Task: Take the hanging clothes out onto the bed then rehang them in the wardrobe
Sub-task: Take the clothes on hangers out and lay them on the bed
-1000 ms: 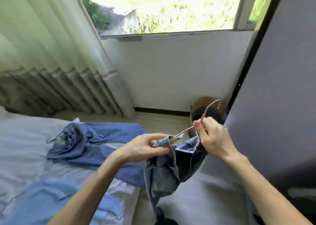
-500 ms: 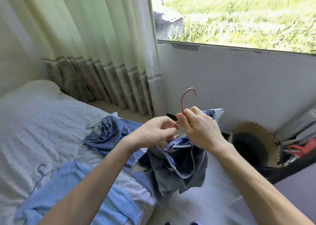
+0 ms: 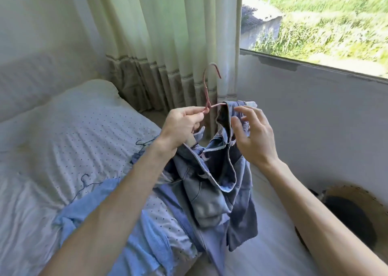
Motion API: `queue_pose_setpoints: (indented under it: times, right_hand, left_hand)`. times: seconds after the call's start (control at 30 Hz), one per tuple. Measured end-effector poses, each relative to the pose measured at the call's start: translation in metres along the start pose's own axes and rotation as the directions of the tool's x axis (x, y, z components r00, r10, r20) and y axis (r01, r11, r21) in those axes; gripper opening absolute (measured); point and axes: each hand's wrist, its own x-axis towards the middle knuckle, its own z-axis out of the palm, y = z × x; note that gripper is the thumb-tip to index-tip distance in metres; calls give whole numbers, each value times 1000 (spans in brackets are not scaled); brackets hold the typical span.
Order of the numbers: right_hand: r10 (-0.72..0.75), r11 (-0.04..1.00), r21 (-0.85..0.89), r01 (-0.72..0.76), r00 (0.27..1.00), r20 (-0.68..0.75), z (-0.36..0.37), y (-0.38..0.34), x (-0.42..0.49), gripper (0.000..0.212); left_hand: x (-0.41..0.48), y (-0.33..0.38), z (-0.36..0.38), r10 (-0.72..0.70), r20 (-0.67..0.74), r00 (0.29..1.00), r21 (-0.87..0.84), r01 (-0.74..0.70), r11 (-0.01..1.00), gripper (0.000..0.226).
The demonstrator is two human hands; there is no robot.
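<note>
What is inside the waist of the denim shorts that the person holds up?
One arm of the pink hanger goes into the waist of the denim shorts at the top. The dark inside of the cloth also shows. The cloth covers how far the arm reaches.

No text, label, brand, number or sign can be read anywhere here.

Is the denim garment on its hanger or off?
Partly on: one arm of the pink hanger enters the waistband of the denim garment by the right hand; the rest sags. The left hand pinches the hanger.
</note>
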Motion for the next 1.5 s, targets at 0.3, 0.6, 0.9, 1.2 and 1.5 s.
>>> queue_pose_setpoints:
  times: [0.3,0.6,0.9,1.2,1.5]
  right_hand:
    - [232,962,-242,-123,834,501,91,51,-44,46]
    - [387,891,-454,-1,524,758,210,75,-47,63]
    - [535,807,-582,101,291,793,359,120,-12,73]
    - [582,757,-626,188,241,776,460,176,-16,81]
    - [572,732,-627,266,259,778,504,234,-36,80]
  left_hand:
    - [62,-83,-70,-72,-207,976,206,116,972,26]
    - [174,-215,-160,-97,-378,921,594,322,738,34]
    - [301,-356,-246,-434,-277,857,447,514,732,31]
    - [385,-489,-277,-473,-383,793,320,594,738,28]
    - [415,-602,-269,-503,-421,755,494,656,571,40]
